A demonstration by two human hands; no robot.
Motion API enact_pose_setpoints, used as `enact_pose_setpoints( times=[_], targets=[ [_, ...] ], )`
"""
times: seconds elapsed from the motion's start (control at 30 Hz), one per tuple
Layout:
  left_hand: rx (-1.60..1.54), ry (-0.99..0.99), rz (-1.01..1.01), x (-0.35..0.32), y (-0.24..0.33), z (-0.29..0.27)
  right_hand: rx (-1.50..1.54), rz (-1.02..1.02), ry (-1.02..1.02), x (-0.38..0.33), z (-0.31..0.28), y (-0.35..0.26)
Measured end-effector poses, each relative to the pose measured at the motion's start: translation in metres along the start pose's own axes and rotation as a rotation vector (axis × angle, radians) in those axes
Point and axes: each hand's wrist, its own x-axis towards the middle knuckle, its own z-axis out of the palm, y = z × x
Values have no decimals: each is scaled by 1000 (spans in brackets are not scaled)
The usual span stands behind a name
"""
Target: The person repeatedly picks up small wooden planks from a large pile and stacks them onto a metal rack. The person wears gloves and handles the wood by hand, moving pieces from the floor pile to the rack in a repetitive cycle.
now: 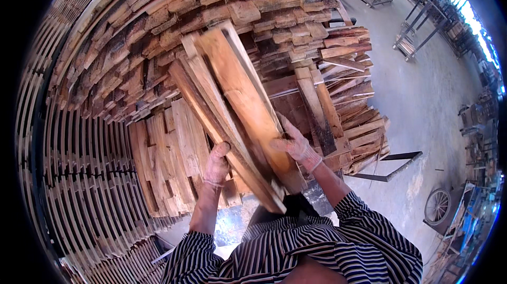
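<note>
Between my two gloved hands I hold a bundle of rough wooden planks (243, 110), tilted with its far end to the upper left and its near end close to my body. My left hand (217, 163) is closed on the left edge of the bundle, with the thumb on top. On the opposite side my right hand (296, 144) grips the outer plank, its thumb over the upper face. The fingers under the planks are hidden. Below and left of the bundle lies a layer of pale boards (177, 152).
A tall stack of rough boards (174, 20) rises ahead. Slatted stacks (79, 178) stand at the left. Loose planks (359, 94) lie in a pile to the right, beside a dark metal frame (393, 170). Farther right are a spoked wheel (438, 205) and a wheeled rack (417, 30).
</note>
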Motion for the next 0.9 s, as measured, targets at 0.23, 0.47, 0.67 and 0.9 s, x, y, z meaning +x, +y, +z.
enact_pose_setpoints(
  times=[0.23, 0.47, 0.67, 0.9],
  targets=[
    [159, 206, -34, -25, -21, -24, 375, 428, -15, -25, -53, 74],
    [184, 369, 109, -21, 1, -23, -89, 341, 128, -14, -97, 110],
    [13, 356, 267, -52, 30, -45, -1441, 88, 378, 37, -21, 59],
    [111, 552, 296, -93, 63, -134, -1582, 257, 292, 46, 8, 46]
  ],
)
